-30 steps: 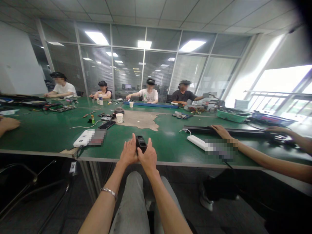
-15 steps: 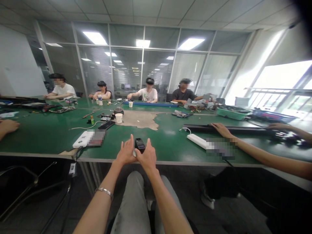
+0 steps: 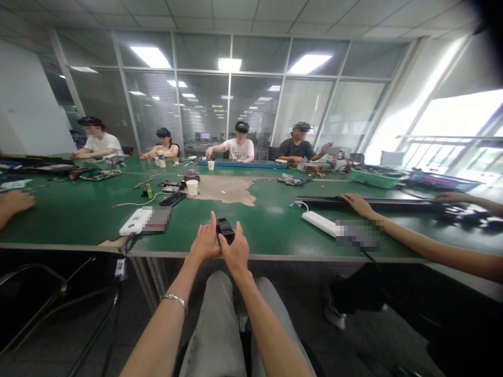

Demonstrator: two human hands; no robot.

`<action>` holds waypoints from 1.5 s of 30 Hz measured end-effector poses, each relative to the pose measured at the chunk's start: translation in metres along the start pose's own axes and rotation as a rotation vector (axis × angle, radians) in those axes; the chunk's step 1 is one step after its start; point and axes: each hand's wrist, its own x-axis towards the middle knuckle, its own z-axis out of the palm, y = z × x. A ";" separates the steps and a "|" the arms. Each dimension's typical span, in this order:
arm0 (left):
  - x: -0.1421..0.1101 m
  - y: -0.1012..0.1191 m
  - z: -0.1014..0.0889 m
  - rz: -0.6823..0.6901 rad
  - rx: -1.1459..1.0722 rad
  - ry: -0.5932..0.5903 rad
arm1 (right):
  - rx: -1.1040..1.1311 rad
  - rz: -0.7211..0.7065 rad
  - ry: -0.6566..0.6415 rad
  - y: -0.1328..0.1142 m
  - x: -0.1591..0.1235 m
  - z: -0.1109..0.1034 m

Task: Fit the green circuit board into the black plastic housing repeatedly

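Observation:
Just above the table's front edge is a small black handheld device (image 3: pixel 225 227) with a lit screen facing me. My left hand (image 3: pixel 204 242) grips it from the left, index finger pointing up past its edge. From the right, my right hand (image 3: pixel 236 252) closes round it, the thumb over its lower part and the index finger raised. The lower end of the device is partly hidden by my thumbs, so what they press cannot be made out.
On the green table (image 3: pixel 267 230) are a white power bank (image 3: pixel 135 222), a black phone (image 3: pixel 173 199), a paper cup (image 3: pixel 192 187) and a white power strip (image 3: pixel 320 223). A co-worker's hand (image 3: pixel 357 205) rests on a long black bar (image 3: pixel 396 204) at right. Several people sit opposite.
My view has shifted slightly. My hands stay round the device, its screen now showing more clearly. Across the table, the person in black has raised a hand.

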 end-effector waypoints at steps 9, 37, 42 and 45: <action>0.001 -0.005 0.003 0.060 -0.038 0.020 | 0.163 -0.031 0.120 -0.009 0.019 -0.020; 0.003 -0.004 0.002 0.087 -0.061 -0.009 | 0.138 -0.003 0.125 0.007 0.033 -0.043; 0.001 -0.001 0.000 0.104 -0.064 0.017 | 0.049 0.054 0.032 -0.013 0.038 -0.033; 0.000 -0.001 0.000 0.097 -0.068 0.028 | -0.061 0.080 -0.018 -0.022 0.037 -0.033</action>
